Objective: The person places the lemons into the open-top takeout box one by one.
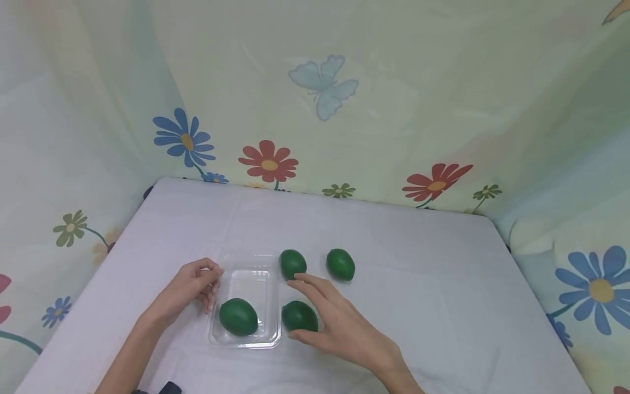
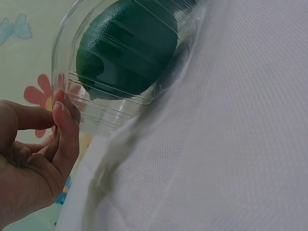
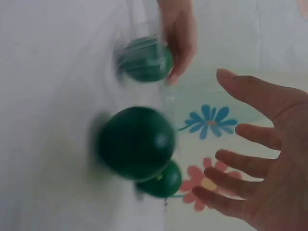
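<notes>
A clear plastic container (image 1: 269, 323) sits on the table with one green lime (image 1: 238, 317) in its near half. My left hand (image 1: 196, 282) pinches the container's left rim between thumb and fingers, seen close up in the left wrist view, where the hand (image 2: 36, 149) is beside the lime (image 2: 127, 48) behind the plastic wall. Over a second lime (image 1: 299, 316), just right of the container, my right hand (image 1: 339, 323) hovers with fingers spread. In the right wrist view that hand (image 3: 269, 159) is apart from the nearest lime (image 3: 137, 143).
Two more limes lie farther back: one lime (image 1: 292, 264) by the container's right side, another lime (image 1: 340, 265) farther right. A white cloth covers the table (image 1: 418, 273). A curtain (image 1: 384, 109) with printed flowers hangs behind and at the sides.
</notes>
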The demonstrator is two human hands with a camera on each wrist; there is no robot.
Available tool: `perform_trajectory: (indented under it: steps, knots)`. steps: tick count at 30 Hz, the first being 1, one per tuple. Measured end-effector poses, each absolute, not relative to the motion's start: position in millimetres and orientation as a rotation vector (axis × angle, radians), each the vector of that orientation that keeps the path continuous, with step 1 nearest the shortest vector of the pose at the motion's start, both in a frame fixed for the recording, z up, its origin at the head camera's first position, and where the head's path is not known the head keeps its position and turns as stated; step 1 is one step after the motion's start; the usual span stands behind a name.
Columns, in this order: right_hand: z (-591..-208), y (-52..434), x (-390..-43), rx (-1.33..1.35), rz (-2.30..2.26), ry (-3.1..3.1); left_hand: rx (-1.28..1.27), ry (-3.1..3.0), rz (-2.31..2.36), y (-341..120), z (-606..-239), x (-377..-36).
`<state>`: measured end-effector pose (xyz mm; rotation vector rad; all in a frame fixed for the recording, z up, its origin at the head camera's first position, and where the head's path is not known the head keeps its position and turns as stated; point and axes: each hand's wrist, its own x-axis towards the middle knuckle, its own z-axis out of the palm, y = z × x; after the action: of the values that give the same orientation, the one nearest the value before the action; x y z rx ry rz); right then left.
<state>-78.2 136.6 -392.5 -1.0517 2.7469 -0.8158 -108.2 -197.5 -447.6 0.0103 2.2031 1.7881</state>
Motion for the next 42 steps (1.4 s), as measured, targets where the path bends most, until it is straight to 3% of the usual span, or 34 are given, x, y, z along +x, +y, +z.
perform_trajectory:
  steps: [11,42]
  knots:
    - [-433,139,-79,-1.074,-0.594,2.853,0.007,2.203,1.775,-198,-448,-109]
    - [-434,137,-73,-1.117,-0.582,2.901,0.002,2.226,1.772,-196,-449,-108]
